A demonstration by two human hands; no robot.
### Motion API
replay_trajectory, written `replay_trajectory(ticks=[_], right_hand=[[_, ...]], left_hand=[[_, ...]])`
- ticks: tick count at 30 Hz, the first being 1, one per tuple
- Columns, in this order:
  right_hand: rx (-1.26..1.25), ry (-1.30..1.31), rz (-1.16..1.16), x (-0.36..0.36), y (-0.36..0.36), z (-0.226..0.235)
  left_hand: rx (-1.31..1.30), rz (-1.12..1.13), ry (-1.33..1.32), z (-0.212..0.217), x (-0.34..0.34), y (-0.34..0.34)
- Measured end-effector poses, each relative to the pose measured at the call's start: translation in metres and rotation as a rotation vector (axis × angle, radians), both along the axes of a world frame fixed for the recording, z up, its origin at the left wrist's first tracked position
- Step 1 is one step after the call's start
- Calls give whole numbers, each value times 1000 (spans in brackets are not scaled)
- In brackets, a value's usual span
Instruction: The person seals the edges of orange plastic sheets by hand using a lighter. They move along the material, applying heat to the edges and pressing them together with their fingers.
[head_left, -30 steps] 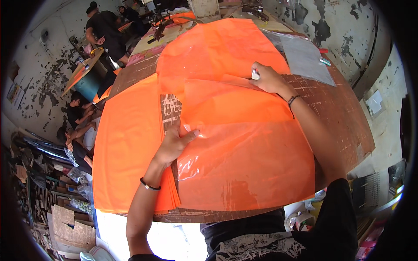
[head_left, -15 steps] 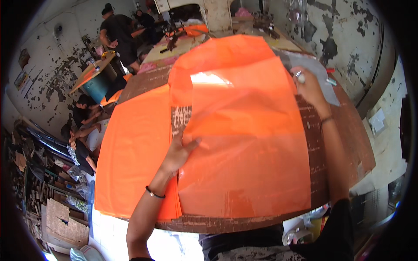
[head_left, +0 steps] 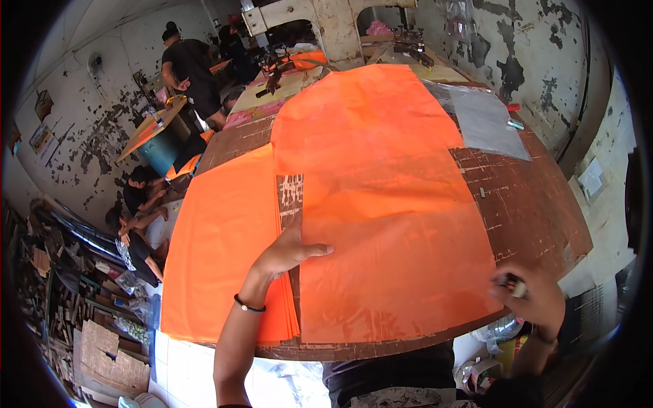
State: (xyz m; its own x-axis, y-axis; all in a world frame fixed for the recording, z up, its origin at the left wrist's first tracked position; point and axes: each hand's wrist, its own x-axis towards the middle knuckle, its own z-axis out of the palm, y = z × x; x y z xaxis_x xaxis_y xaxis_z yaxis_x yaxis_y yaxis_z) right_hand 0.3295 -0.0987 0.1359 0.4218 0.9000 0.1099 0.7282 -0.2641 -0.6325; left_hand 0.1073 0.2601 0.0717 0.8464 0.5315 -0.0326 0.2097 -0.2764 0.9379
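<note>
A thin, slightly see-through orange sheet [head_left: 394,272] lies over the front of the brown table, its near part duller than the rest. My left hand [head_left: 289,253] rests at its left edge, thumb stretched out onto the sheet; the other fingers show only in part. Beside that wrist is a neat stack of bright orange sheets [head_left: 224,245]. My right hand [head_left: 537,299] is by the sheet's near right edge, fingers closed round a small dark and whitish object [head_left: 511,285] whose kind I cannot make out. More orange sheet [head_left: 367,115] spreads toward the far side.
The scratched brown table [head_left: 537,211] bears a grey translucent sheet [head_left: 490,122] and a small green-and-white item [head_left: 515,124] at the far right. A large pale machine [head_left: 340,34] stands beyond. Several people sit or stand at the left, near scrap cardboard [head_left: 112,357].
My right hand has come from the sheet's far right edge down to its near right corner. The raised far part of the sheet has settled flatter. My left hand stays at the left edge.
</note>
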Motion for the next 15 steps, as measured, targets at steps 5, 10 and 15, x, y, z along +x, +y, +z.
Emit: replay_trajectory(ticks=[5,10,15], right_hand=[[165,543,-575,-22,-101,-71],[196,653,-555,-30,-116,-117],[170,796,-407,-52,-98,-101]], left_hand=[[71,-82,58,20,13,-1],[-51,-34,63,27,13,-14],[-122,50,-46,28,-32,-59]])
